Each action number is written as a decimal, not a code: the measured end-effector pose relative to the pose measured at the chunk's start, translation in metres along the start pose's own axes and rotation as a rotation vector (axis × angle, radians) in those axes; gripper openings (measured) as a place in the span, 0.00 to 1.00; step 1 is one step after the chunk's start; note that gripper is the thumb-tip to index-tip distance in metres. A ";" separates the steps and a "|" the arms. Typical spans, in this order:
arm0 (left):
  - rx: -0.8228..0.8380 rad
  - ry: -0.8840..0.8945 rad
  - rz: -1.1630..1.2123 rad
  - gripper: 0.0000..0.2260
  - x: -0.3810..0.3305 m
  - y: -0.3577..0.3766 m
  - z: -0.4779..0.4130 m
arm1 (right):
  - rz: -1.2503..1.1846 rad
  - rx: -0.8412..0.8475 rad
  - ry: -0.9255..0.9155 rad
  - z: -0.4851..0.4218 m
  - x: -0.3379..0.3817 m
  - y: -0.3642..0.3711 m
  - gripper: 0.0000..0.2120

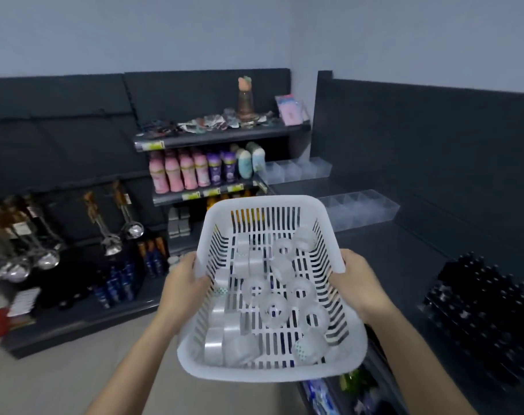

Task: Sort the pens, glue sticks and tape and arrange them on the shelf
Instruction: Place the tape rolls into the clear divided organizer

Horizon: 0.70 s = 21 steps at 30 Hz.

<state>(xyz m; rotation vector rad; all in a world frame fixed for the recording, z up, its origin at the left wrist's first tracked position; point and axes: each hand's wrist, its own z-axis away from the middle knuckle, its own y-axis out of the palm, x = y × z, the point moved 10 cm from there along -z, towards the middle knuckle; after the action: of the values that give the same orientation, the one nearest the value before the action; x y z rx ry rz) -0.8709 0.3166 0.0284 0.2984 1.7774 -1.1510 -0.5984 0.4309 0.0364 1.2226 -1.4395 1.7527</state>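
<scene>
**Views:** one. Head camera, wide-angle, worn on the person's head.
**Facing:** forward and down, into a room corner.
**Nearest:** basket point(269, 374), frame centre, close under the lens. It is seen from above and behind its near rim, with the interior open to view.
**Bottom edge:** left forearm point(135, 369) and right forearm point(410, 363) enter on either side of the basket.
**Beyond the basket, farther off:** shelves point(222, 138), seen at a downward slant.
**Right of the basket, mid-distance:** clear trays point(359, 209).
**Left of and below the basket:** floor point(60, 378).
**Above:** wall point(254, 31).
**Edges:** bowed and blurred, most at far left.
</scene>
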 end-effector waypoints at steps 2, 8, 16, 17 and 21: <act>-0.034 -0.001 0.009 0.11 0.003 -0.008 -0.037 | -0.008 0.020 -0.036 -0.037 0.015 0.015 0.06; -0.035 -0.007 -0.009 0.11 0.014 -0.010 -0.134 | -0.008 0.005 0.000 -0.131 0.020 0.052 0.04; 0.074 0.130 0.015 0.14 0.014 0.016 -0.295 | 0.030 -0.187 0.109 -0.243 0.025 0.076 0.05; 0.105 0.157 0.021 0.14 0.013 0.021 -0.317 | 0.029 -0.221 0.114 -0.255 0.028 0.078 0.05; 0.224 0.250 0.028 0.15 -0.002 0.035 -0.395 | -0.019 -0.349 0.172 -0.289 0.037 0.092 0.03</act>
<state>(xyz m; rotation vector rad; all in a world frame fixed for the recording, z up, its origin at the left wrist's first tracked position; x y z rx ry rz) -1.0788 0.6539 0.0465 0.6217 1.8521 -1.3413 -0.7780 0.6773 0.0258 0.8788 -1.5437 1.4745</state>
